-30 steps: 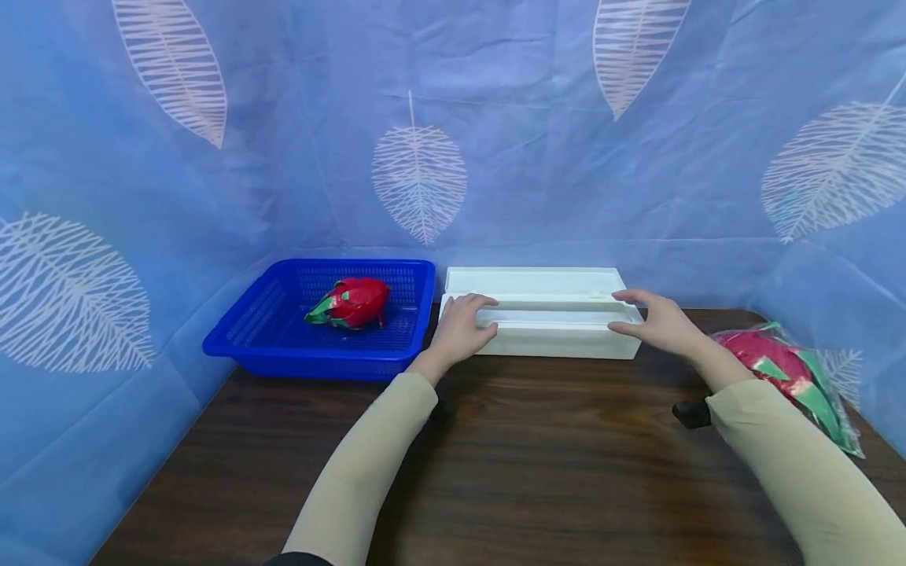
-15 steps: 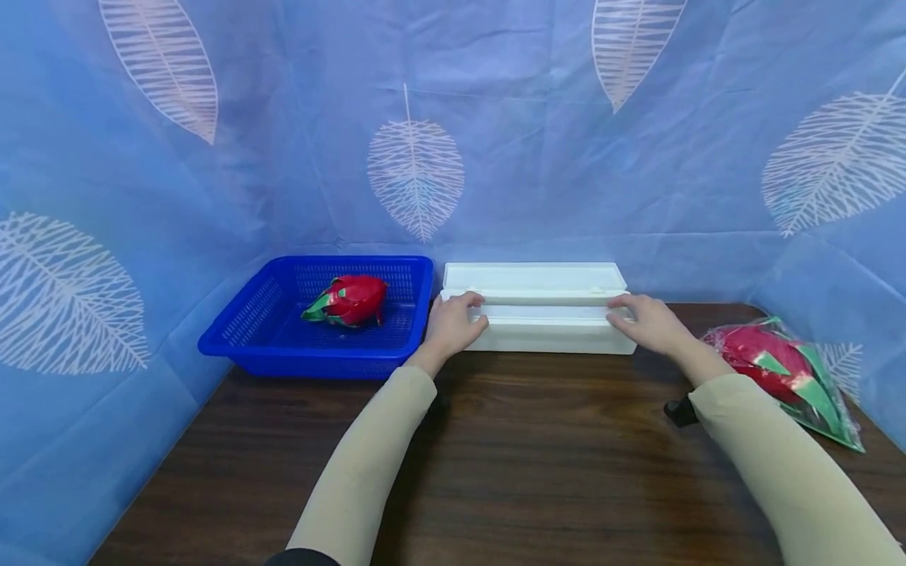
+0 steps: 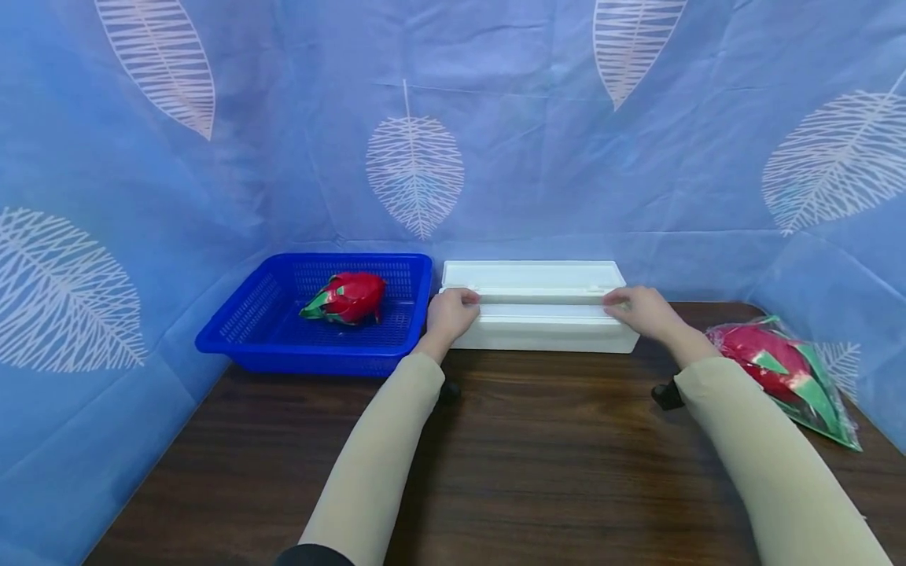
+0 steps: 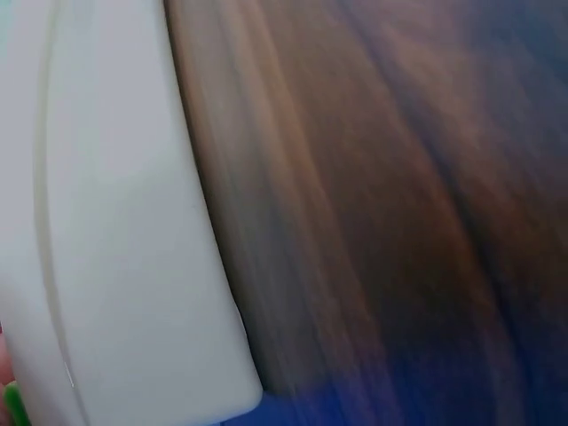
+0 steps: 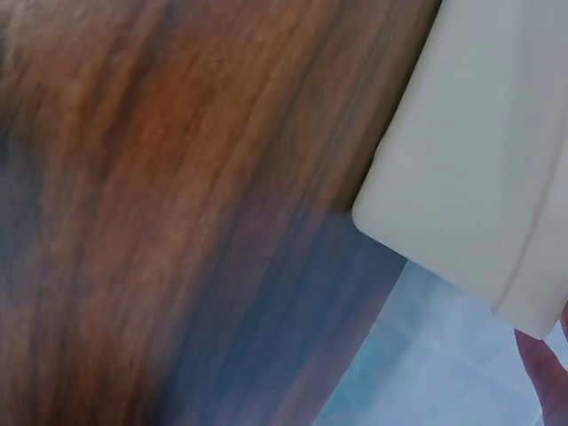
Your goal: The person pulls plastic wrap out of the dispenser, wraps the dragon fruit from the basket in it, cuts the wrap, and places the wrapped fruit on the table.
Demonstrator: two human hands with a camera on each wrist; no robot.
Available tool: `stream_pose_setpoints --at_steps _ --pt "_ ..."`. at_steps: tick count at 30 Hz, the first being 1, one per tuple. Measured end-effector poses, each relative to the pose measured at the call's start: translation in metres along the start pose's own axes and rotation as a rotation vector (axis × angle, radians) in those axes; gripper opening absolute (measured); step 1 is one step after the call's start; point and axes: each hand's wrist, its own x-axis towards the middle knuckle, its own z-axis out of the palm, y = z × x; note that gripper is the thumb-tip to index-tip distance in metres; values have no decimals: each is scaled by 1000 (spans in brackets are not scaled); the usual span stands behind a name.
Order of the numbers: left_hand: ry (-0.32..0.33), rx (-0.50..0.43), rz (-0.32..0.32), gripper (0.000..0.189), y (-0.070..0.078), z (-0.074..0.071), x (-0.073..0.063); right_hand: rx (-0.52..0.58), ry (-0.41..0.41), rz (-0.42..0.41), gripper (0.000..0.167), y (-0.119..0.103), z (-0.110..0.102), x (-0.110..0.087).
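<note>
A long white plastic box [image 3: 545, 338] sits at the back of the table, its lid [image 3: 534, 274] raised along the far side. At its left end my left hand [image 3: 451, 316] pinches the upper rim between thumb and fingers. My right hand [image 3: 646, 314] pinches the rim at the opposite end. Most of the box's floor is hidden by the front wall. In the left wrist view the box's side [image 4: 133, 222] fills the left part. The right wrist view has the box's corner [image 5: 461, 177] with fingertips [image 5: 535, 364] just below its edge.
Left of the box stands a blue plastic basket [image 3: 297, 360] with a red dragon fruit [image 3: 354, 296] in it. A bagged dragon fruit [image 3: 767, 358] lies at the right on the dark wooden table [image 3: 552, 456]. Blue leaf-patterned cloth [image 3: 510, 173] hangs behind.
Both hands have closed from spread fingers to a pinch on the box's two ends. The head view has shifted slightly. Basket, fruit and bag stay in place.
</note>
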Motion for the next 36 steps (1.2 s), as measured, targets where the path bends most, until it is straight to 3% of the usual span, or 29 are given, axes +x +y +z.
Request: stream_pose_setpoints --at_steps 4,13,20,28,36 --pt "19 -28 -25 18 -4 1 0 -3 48 16 31 2 5 0" --pt "104 -108 -18 18 -3 1 1 55 131 81 37 2 7 2" --pt "178 -49 -8 15 0 1 6 80 175 106 33 1 4 4" --pt "156 -7 -25 17 9 -3 12 40 221 132 31 3 0 4" --pt "169 64 -46 15 20 -11 17 179 229 130 34 -2 -4 10"
